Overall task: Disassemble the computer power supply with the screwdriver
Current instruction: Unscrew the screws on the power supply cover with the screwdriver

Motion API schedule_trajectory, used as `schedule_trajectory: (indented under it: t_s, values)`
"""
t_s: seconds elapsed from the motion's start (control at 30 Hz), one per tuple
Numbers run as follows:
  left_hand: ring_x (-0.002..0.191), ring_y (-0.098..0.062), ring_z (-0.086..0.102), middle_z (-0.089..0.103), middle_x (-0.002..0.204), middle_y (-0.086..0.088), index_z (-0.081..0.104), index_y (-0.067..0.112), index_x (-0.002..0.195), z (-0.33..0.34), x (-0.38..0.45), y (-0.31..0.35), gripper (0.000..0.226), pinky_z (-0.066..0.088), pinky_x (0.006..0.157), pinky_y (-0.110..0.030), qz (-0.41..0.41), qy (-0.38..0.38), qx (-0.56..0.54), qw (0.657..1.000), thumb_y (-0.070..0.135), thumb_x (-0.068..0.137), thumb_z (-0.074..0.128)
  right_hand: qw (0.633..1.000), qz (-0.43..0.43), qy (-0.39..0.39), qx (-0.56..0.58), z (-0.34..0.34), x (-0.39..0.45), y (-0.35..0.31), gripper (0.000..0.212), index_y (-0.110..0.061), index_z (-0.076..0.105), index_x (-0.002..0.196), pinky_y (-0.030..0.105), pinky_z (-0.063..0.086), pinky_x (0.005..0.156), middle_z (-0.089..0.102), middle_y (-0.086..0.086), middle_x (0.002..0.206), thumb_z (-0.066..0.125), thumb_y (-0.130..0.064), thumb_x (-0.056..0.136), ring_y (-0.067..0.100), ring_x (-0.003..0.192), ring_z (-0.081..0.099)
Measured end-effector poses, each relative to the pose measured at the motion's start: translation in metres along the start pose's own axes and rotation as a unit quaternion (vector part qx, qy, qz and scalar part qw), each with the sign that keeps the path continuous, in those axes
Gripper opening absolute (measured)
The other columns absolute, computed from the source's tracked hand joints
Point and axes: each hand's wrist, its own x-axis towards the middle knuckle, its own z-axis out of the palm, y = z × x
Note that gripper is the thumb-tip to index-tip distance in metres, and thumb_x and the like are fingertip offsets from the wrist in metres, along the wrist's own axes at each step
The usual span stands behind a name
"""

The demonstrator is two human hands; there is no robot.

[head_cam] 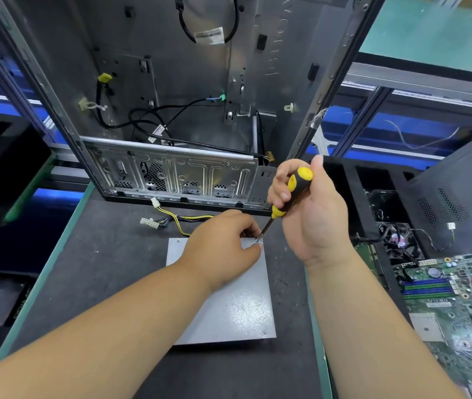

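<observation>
I am gripping the screwdriver handle in my right hand, its tip meeting a screw at the power supply far right corner. My left hand is pinching beside that screw. The supply is lying flat on the bench, before the open case.

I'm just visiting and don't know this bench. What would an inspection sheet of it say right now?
Surface: dark mat with a green edge, scuffed.
Job's things: grey power supply lies flat; screwdriver tip sits at a screw in its far right corner.
Clutter: motherboard and a small fan to the right.
Hands: right hand grips the screwdriver handle; left hand rests on the power supply, fingertips by the screw.
Cables: yellow and black wire bundle with white plugs behind the power supply.
Surroundings: open computer case stands upright behind.
</observation>
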Motion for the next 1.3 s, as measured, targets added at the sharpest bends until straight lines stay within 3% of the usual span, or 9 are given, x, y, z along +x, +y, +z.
schedule_trajectory:
  t_s: [0.1,0.23,0.5,0.67,0.87,1.0,1.1,1.23,1.3]
  values:
    - [0.084,-0.001,0.051,0.056,0.089,0.017,0.060,0.036,0.084,0.001,0.000,0.000,0.009,0.045,0.071,-0.026,-0.004,0.002,-0.002,1.000,0.036,0.080,0.068,1.000,-0.014,-0.013,0.018,0.003,0.000,0.001,0.046,-0.012,0.050,0.083,0.026,0.030,0.056,0.039,0.002,0.061,0.028,-0.049,0.101,0.017,0.057,0.031]
    - [0.086,-0.003,0.053,0.057,0.090,0.016,0.060,0.036,0.084,0.001,-0.001,0.000,0.008,0.047,0.071,-0.025,-0.007,0.006,0.001,1.000,0.036,0.080,0.067,0.998,-0.042,-0.013,-0.047,0.000,-0.003,0.004,0.023,-0.013,0.047,0.083,0.026,0.035,0.061,0.048,0.001,0.071,0.045,-0.032,0.096,0.017,0.063,0.042]
    - [0.085,-0.002,0.052,0.056,0.088,0.017,0.061,0.035,0.084,0.000,0.000,0.000,0.007,0.047,0.070,-0.026,-0.009,0.004,0.002,1.000,0.036,0.081,0.067,0.996,-0.015,-0.023,-0.089,0.000,0.002,-0.002,0.028,-0.015,0.064,0.080,0.033,0.042,0.073,0.055,0.000,0.074,0.048,-0.032,0.094,0.016,0.071,0.053]
    - [0.088,-0.004,0.052,0.058,0.091,0.014,0.061,0.032,0.083,-0.001,0.001,0.001,0.006,0.047,0.072,-0.028,-0.008,0.005,0.005,1.000,0.033,0.084,0.067,0.997,-0.040,-0.046,-0.050,0.009,0.002,0.006,0.043,-0.015,0.070,0.075,0.024,0.039,0.063,0.053,0.001,0.067,0.039,-0.032,0.100,0.015,0.064,0.046]
    - [0.086,-0.006,0.053,0.056,0.088,0.012,0.057,0.034,0.079,-0.001,0.002,0.002,0.011,0.044,0.068,-0.026,-0.008,0.007,0.008,1.000,0.031,0.084,0.067,0.996,-0.059,-0.058,-0.022,0.014,0.002,0.011,0.046,-0.003,0.054,0.081,0.023,0.027,0.049,0.035,0.000,0.049,0.031,-0.037,0.100,0.013,0.047,0.028]
    - [0.086,-0.006,0.053,0.057,0.088,0.012,0.064,0.028,0.084,-0.001,0.001,0.001,0.005,0.045,0.069,-0.026,-0.001,0.010,-0.006,1.000,0.030,0.084,0.069,0.985,-0.071,-0.020,-0.156,0.004,-0.005,0.001,0.027,-0.011,0.048,0.080,0.030,0.039,0.058,0.048,0.005,0.061,0.045,-0.031,0.097,0.021,0.057,0.044]
    - [0.085,-0.005,0.053,0.058,0.088,0.013,0.064,0.028,0.083,0.000,0.001,0.001,0.005,0.045,0.069,-0.026,-0.007,0.008,-0.016,1.000,0.028,0.084,0.069,0.914,-0.110,0.022,-0.390,-0.007,-0.010,-0.022,0.026,-0.019,0.049,0.075,0.028,0.045,0.066,0.054,0.005,0.075,0.052,-0.038,0.093,0.017,0.069,0.054]
    - [0.084,-0.001,0.051,0.057,0.088,0.016,0.061,0.034,0.080,0.000,0.002,0.001,0.010,0.037,0.063,-0.015,-0.010,0.003,-0.014,1.000,0.029,0.085,0.069,0.647,-0.144,0.016,-0.749,-0.005,-0.011,-0.056,0.044,-0.025,0.037,0.065,0.031,0.033,0.052,0.044,-0.004,0.062,0.039,-0.055,0.097,0.011,0.061,0.044]
    - [0.084,0.000,0.051,0.057,0.088,0.017,0.059,0.036,0.078,-0.001,0.002,0.001,0.013,0.036,0.063,-0.014,-0.010,0.000,-0.015,1.000,0.030,0.085,0.068,0.573,-0.098,0.002,-0.814,0.005,-0.008,-0.065,0.051,-0.023,0.034,0.065,0.031,0.030,0.049,0.044,-0.003,0.059,0.035,-0.064,0.095,0.012,0.057,0.043]
